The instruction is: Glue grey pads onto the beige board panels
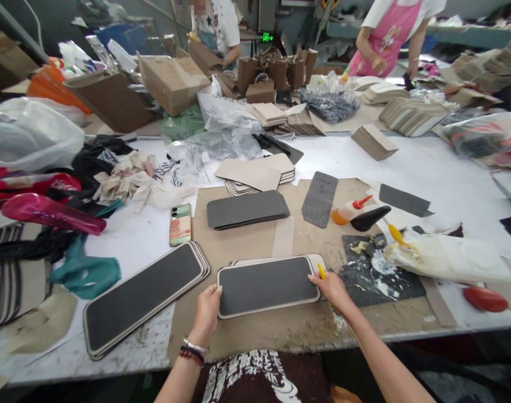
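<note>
A dark grey rounded panel with a beige border (268,286) lies in front of me over a few beige pieces (318,262). The fingers of my left hand (209,308) are closed on its left end. At the other end, my right hand (331,288) pinches the right edge and also keeps a thin yellow-tipped tool (321,271) between its fingers; most of that tool is hidden. To the left rests a stack of similar bordered panels (144,296). Beyond my hands sit plain dark grey pieces (247,209) and a stack of beige pieces (255,170).
Right of my hand is a glue-smeared dark board (376,274), beside a whitish bag (452,257) with a yellow-handled tool (398,235). A red-tipped bottle (345,214) and a phone (180,225) lie farther in. Two people stand across the table behind boxes (171,81).
</note>
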Tool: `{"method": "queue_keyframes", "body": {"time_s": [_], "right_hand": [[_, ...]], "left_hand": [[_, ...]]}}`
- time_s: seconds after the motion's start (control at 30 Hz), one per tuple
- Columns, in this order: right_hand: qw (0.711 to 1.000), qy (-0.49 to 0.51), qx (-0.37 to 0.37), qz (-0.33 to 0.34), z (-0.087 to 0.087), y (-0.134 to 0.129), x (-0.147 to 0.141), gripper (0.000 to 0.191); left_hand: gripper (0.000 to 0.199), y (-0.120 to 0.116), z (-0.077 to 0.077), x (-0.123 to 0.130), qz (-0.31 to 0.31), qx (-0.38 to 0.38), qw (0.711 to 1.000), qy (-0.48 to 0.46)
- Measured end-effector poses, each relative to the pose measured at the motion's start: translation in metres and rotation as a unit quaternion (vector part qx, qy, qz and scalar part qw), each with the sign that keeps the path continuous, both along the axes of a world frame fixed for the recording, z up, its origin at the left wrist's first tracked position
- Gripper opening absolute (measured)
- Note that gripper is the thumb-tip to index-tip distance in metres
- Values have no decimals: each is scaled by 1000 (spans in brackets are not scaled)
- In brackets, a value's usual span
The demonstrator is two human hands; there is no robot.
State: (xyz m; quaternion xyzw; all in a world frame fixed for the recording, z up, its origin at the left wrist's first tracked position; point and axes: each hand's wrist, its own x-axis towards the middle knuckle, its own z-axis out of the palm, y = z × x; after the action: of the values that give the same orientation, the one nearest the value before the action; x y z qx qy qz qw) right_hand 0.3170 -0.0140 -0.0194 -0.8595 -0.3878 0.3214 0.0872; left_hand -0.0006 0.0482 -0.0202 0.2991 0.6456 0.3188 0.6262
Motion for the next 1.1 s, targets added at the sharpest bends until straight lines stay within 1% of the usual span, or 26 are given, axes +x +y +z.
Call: {"method": "queue_keyframes", "body": {"time_s": [0.1,0.33,0.6,0.83,0.97,1.1], "right_hand": [[1000,3,3,0,3,1,-1,24],[999,-28,-26,16,4,3,-2,24],[997,-50,-40,43,6,4,-4,23],[997,-56,-38,38,10,5,-7,23],[997,-51,-35,43,8,4,-6,23],[997,-50,-13,53,11,-3,0,31]], "left_hand": [[42,-1,0,1,1,4,1000,-3],[39,-1,3,2,12,14,1000,-5],[41,-1,-1,2,16,13,1000,-4],[42,0,-6,0,-6,21,1000,17],[37,1,-9,0,-11,33,998,45],[26,-2,-4,3,-4,60,994,87]]}}
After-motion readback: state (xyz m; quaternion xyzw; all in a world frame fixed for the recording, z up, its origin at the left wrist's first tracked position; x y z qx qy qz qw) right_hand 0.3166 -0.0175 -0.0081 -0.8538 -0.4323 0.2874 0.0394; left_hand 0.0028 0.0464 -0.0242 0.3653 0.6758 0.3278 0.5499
